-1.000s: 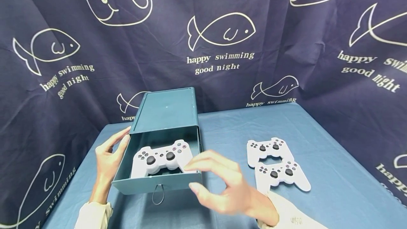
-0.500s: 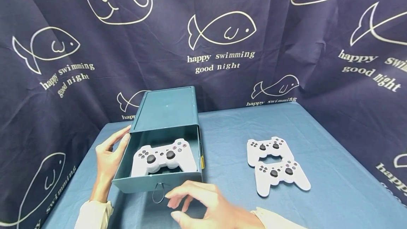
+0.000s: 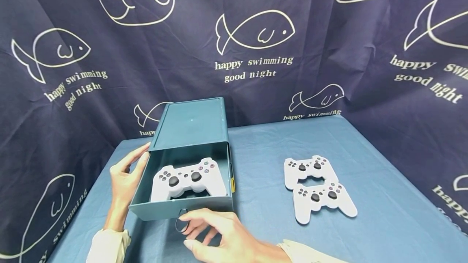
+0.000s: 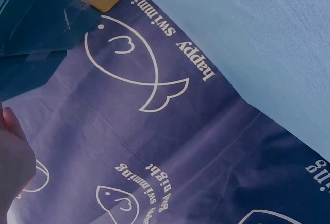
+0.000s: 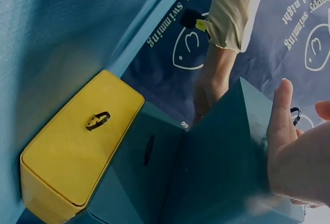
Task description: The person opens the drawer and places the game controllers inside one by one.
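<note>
A dark teal cabinet (image 3: 190, 125) stands on the table with its top drawer (image 3: 157, 211) pulled out toward me. Inside the drawer lies a white game controller (image 3: 161, 189) with two black sticks. My left hand (image 3: 126, 182) touches the cabinet's left side near the front corner, fingers and thumb extended. At the drawer's front hangs a dark loop pull (image 3: 176, 224). My right hand (image 3: 228, 234) is right at it, index fingertip overlapping the loop and thumb apart below. In the right wrist view the same loop (image 5: 296, 115) shows beyond the index finger.
Two more white controllers lie on the right of the table, the front one (image 3: 302, 210) overlapping the back one (image 3: 291, 177). Below the pulled-out drawer, the right wrist view shows a teal drawer and a yellow drawer (image 5: 77, 152), each with a loop. A patterned navy curtain (image 3: 256, 100) stands behind.
My right hand has left the controller in the drawer and moved down and left to the loop pull. The left hand stays at the cabinet's side.
</note>
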Demonstrator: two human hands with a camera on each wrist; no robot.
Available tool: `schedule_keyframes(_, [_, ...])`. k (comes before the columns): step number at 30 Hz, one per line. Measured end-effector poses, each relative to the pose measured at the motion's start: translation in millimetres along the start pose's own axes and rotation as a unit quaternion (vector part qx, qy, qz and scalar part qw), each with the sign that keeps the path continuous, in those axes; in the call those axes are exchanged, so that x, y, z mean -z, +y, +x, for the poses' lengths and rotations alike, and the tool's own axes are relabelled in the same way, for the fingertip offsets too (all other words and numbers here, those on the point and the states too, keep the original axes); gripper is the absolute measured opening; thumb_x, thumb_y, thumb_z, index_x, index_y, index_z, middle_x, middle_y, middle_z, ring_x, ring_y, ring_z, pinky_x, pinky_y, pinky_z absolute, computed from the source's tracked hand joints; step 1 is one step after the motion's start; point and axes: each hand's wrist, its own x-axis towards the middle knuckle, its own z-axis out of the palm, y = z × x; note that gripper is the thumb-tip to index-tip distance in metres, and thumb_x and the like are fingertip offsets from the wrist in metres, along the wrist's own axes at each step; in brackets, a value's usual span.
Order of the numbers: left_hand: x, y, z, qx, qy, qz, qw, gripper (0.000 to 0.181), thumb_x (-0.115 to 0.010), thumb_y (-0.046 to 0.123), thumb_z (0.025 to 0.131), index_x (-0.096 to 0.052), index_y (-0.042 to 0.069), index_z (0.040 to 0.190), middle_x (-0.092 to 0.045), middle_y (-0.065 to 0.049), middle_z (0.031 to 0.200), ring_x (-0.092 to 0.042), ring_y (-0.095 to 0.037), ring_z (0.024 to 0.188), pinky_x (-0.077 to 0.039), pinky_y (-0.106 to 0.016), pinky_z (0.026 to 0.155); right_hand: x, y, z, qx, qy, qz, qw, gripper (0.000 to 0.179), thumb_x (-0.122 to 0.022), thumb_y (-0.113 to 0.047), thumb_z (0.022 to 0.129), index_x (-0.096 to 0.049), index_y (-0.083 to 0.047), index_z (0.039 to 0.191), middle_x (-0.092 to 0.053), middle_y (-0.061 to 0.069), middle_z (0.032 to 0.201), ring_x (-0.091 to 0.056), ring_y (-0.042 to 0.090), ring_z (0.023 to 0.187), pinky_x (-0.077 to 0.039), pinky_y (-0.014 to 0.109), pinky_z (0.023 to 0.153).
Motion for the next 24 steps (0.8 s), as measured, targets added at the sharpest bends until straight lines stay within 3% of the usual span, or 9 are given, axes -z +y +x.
schedule_keyframes(10, [-0.2,1.6,0.9,0.006,-0.001,-0.003,1.0000,0.030,-0.065,-0.011,0.095,-0.072,-0.007,0.124,-0.076,0.008,0.113,-0.071,-0.006,0.104,-0.052,-0.017,0.086,-12,5,5.7,0.004,0.011,-0.032,0.9994,0.036,-0.067,-0.002,0.098,-0.064,-0.005,0.134,-0.074,0.005,0.110,-0.069,0.002,0.098,-0.055,0.014,0.073])
schedule_keyframes(17, [-0.3,2.6,0.3,0.007,-0.001,-0.001,1.0000,0.030,-0.066,-0.011,0.095,-0.072,-0.007,0.124,-0.076,0.004,0.115,-0.071,-0.007,0.105,-0.052,-0.017,0.086,-18,10,7.6,0.022,0.043,-0.065,0.9967,0.028,-0.067,-0.004,0.100,-0.069,-0.006,0.128,-0.074,0.001,0.106,-0.068,-0.001,0.095,-0.053,0.012,0.071])
schedule_keyframes(24, [0.3,1.8,0.1,0.007,-0.002,0.000,1.0000,0.031,-0.066,-0.010,0.095,-0.072,-0.005,0.124,-0.076,0.006,0.114,-0.071,-0.007,0.104,-0.052,-0.017,0.087,-20,12,7.5,0.024,0.044,-0.071,0.9962,0.027,-0.065,-0.005,0.101,-0.068,-0.007,0.128,-0.073,0.001,0.106,-0.068,0.000,0.094,-0.053,0.012,0.072])
